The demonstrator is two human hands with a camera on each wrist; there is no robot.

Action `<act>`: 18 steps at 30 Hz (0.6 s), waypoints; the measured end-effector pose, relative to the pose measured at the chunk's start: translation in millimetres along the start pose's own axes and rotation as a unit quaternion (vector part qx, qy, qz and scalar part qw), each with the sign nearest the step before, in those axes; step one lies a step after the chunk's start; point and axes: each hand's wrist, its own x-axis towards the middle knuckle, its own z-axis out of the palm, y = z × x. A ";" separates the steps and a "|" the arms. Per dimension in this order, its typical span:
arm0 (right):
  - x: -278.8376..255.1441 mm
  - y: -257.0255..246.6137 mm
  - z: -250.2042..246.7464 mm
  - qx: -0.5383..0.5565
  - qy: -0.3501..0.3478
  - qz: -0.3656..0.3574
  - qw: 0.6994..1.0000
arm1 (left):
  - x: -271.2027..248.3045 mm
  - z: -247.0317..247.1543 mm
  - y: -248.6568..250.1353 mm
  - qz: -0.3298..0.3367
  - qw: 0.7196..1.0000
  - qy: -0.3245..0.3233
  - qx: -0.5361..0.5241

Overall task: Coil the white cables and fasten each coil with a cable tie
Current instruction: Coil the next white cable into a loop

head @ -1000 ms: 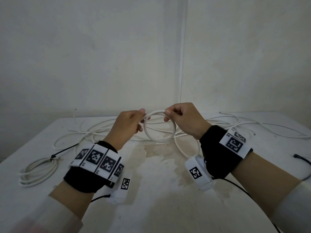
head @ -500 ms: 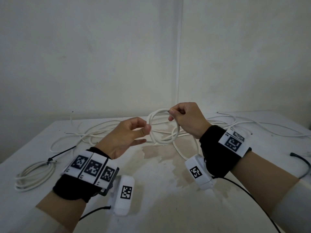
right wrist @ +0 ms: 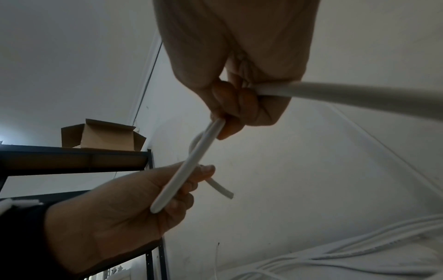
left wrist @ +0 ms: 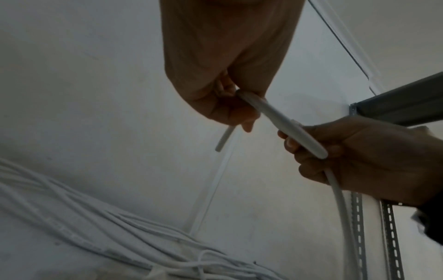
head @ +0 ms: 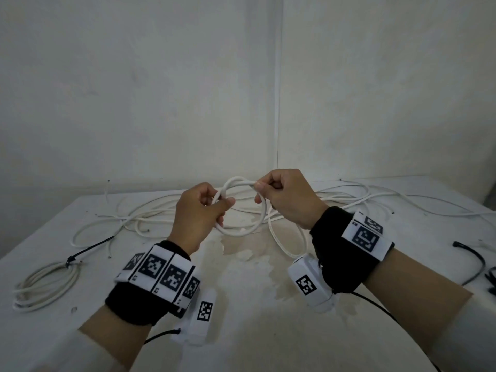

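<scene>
At the centre of the head view, the left hand (head: 200, 214) is curled round the left side of a small loop of round white plastic-sheathed cable (head: 241, 232), thumb pressed against the strand, while the right hand (head: 284, 196) pinches the top of the same loop between thumb and forefinger. In the left wrist view a short cut end of the cable (left wrist: 224, 139) is seen poking free just below the left fingers, and this is judged the weakest point: so little tail is held that it could spring out once the grip is shifted for the next turn, and the coil would open. The sheath looks stiff and smooth, so a tight loop may be forced apart by its own spring. From the loop the cable is led down to the right and back into a tangle of loose white cables (head: 150, 218) spread along the far edge of the white table (head: 255, 331); a snag there could jerk the strand from the right-hand pinch. At the lower left of the head view a finished white coil (head: 45, 285) bound by a black cable tie (head: 88, 249) lies well apart, and more black ties (head: 475, 261) lie at the right edge, out of easy reach of two occupied hands.
</scene>
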 end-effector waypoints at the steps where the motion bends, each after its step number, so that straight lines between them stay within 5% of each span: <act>1: -1.2 -0.9 -0.2 0.019 -0.009 0.009 1.000 | 0.0 -0.5 -0.6 0.010 1.000 0.015 0.018; 7: -4.7 -4.4 -3.0 0.051 -0.020 0.029 0.998 | -1.2 -3.5 -1.9 0.127 0.966 0.065 0.214; 9: -5.3 -5.4 -6.0 0.031 -0.029 0.022 0.999 | -0.8 -4.3 -2.5 0.146 0.969 0.043 0.196; 13: -4.6 -6.5 -8.9 0.022 -0.052 0.020 0.998 | -3.4 -3.6 5.6 0.058 0.997 -0.050 0.030; 18: 2.2 -1.3 -11.6 0.004 -0.027 0.011 1.000 | -9.0 -2.8 5.1 0.077 0.987 -0.118 0.073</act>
